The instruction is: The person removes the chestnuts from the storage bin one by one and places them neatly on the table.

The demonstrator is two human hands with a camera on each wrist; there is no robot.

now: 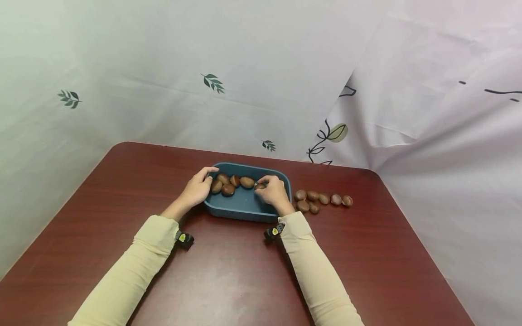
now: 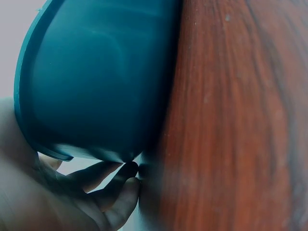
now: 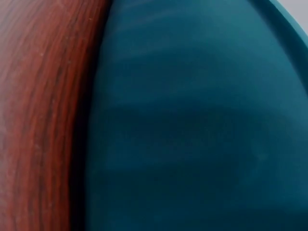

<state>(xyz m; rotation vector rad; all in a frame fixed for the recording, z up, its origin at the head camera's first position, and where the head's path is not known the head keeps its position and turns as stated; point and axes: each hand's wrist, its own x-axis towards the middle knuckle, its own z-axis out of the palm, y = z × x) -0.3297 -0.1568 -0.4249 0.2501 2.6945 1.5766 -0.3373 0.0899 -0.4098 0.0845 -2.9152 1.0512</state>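
- Nearest: cream cloth sleeves (image 1: 118, 276).
- Right hand (image 1: 273, 192) pinches a glossy brown, rounded chestnut (image 1: 259, 186) at its fingertips, inside the blue rectangular tray (image 1: 240, 214).
- Left hand (image 1: 195, 189) grips the tray's left end.
- Five chestnuts lie left inside; seven right, outside.

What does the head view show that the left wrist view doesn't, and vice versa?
Head only: shiny brown oval chestnuts in and beside the rounded blue rectangular tray, the right hand pinching one, cream fabric sleeves.
Left wrist only: lower fingers of the left hand at the tray's outer end.
Both: that hand, the tray, the reddish-brown wood-grain table.
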